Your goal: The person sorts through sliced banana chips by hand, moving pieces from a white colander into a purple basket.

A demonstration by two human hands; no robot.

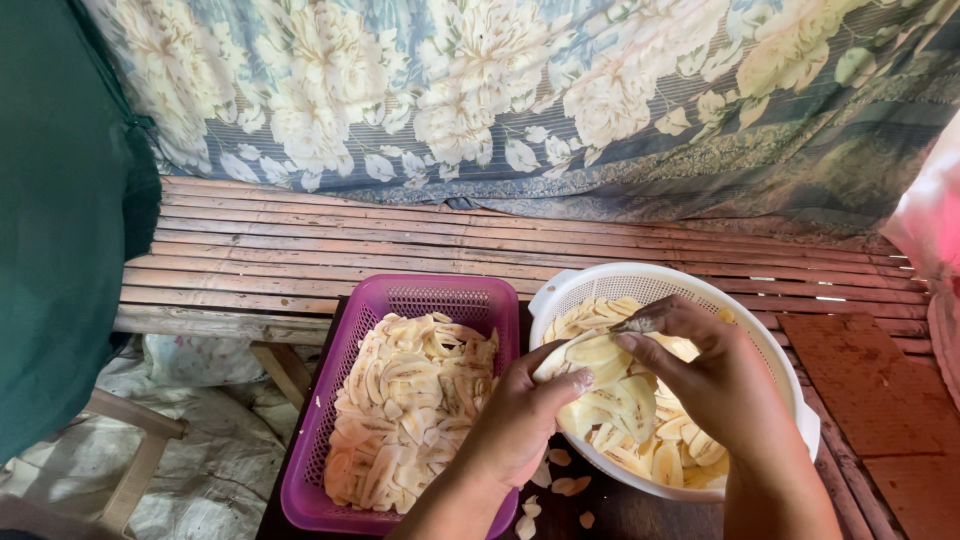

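A floral cloth (560, 90) hangs across the back, its top and sides cut off by the frame, and a dark green fabric (60, 220) fills the left edge so that whatever lies behind it is hidden. Below the cloth runs a slatted bamboo bench (300, 250), its right end partly covered by a reddish-brown board (870, 390). A purple rectangular basket (400, 400) sits in front of the bench, filled with pale lengthwise banana slices (410, 410); its near corner is hidden behind the person's left forearm. Just beside it on the right stands a round white colander (610, 285), also holding slices, with its near rim hidden by the right hand and wrist.

Both hands meet over the colander. The left hand (520, 420) is closed around a peeled banana (585, 352), most of which is covered by the fingers. Its long axis runs roughly left to right, rising slightly toward the right hand. The right hand (715, 385) pinches a thin grey blade (635, 324) against the fruit; the tool is blurred and its handle cannot be made out. A few small scraps (560, 487) lie on the dark surface below the hands.
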